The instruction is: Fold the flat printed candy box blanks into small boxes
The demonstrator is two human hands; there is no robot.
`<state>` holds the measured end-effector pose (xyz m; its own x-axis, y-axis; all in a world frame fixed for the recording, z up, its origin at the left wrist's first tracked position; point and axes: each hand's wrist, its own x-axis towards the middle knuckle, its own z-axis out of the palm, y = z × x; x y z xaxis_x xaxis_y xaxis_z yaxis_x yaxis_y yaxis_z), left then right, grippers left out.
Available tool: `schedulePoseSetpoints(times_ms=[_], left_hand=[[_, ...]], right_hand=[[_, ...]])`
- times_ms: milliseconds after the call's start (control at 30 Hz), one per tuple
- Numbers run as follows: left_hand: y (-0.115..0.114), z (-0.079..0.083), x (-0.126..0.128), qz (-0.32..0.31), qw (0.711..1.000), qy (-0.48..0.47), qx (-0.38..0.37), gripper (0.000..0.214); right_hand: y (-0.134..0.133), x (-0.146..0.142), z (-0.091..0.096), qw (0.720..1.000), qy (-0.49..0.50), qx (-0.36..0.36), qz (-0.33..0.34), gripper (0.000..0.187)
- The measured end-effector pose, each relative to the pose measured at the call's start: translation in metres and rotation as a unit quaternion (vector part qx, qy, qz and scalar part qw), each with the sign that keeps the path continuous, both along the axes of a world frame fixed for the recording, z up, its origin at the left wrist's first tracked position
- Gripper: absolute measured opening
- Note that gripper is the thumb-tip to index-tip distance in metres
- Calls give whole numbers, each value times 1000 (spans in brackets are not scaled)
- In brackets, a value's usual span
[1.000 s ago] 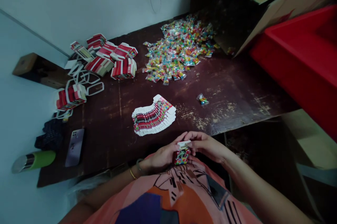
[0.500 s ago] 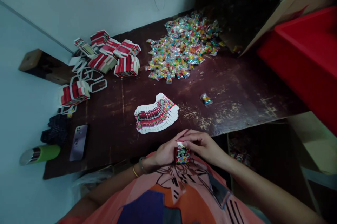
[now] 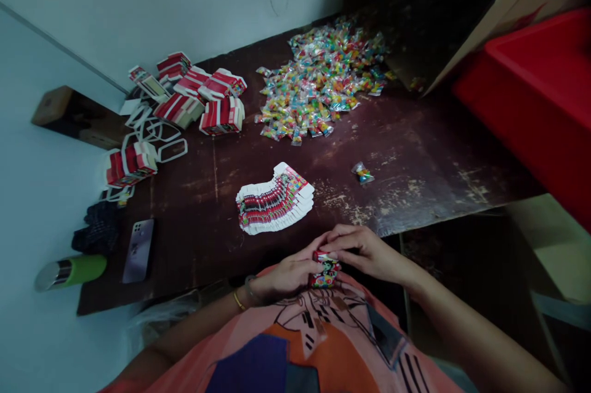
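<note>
Both my hands meet just off the near edge of the dark wooden table (image 3: 415, 171), over my lap. My left hand (image 3: 289, 273) and my right hand (image 3: 364, 254) are closed together round a small printed carton box (image 3: 325, 271) with a cartoon figure on its front. Its top flap lies under my fingertips. On the table just beyond my hands lies a fanned stack of flat printed cartons (image 3: 273, 201). A single wrapped candy packet (image 3: 362, 173) lies apart, right of that stack.
A heap of colourful candy packets (image 3: 321, 79) lies at the back beside an open cardboard box (image 3: 415, 23). Bundles of red-and-white flat cartons (image 3: 198, 100) sit at the back left. A phone (image 3: 138, 250), a green bottle (image 3: 69, 271) and a dark cloth (image 3: 98, 228) lie left. A red bin (image 3: 535, 91) stands right.
The white top flap of the small box, standing up a second ago, now lies folded down under my fingers. The box has tilted and moved slightly right.
</note>
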<state>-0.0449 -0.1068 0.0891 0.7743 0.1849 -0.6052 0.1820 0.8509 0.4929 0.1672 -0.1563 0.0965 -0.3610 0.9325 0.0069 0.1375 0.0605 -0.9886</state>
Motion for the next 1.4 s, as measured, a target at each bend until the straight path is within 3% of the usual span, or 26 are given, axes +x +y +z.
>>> schedulePoseSetpoints(times_ms=[67,200,267,433,567,667,733,800,867,900,967,1067,1133,1200,1300,1400], left_hand=[[0,1,-1,-7,1000,5,6,80],[2,0,-1,-24,999,2,22,77],[3,-1,1,-13,1000,-8,3,79],[5,-1,1,26,999,1,-30,79],[5,-1,2,24,999,-12,-26,74],[6,-2,5,29,999,-33,-12,65],[10,0,6,12,999,-24,31,53],[18,5,4,-32,990,18,133,42],[32,12,-2,-79,961,69,255,35],[41,17,-6,-97,946,84,298,34],[58,25,-17,-140,931,87,327,37],[79,34,-34,-211,921,79,317,46],[86,36,-38,-151,928,102,324,41],[86,34,-35,6,940,128,316,34],[79,25,-20,207,948,108,216,36],[67,12,-2,274,952,60,125,33]], right_hand=[[-2,0,1,1000,2,-11,4,26],[-2,-4,-5,992,19,-86,-87,18],[0,-4,-6,992,19,-95,-87,17],[-6,-1,2,999,-46,-3,-8,28],[-13,-8,10,994,-101,47,-11,33],[-6,-5,11,990,-117,76,-13,26],[5,9,3,987,-120,90,-61,19],[20,32,-15,963,-162,107,-186,18],[35,57,-37,907,-244,119,-322,24],[41,68,-49,880,-289,122,-356,30],[47,78,-68,851,-372,122,-349,40],[36,67,-83,843,-446,129,-270,47],[17,48,-85,845,-462,137,-231,51],[-7,29,-86,852,-461,148,-197,62],[-42,12,-89,867,-444,158,-164,76],[-62,4,-89,896,-385,144,-166,52]])
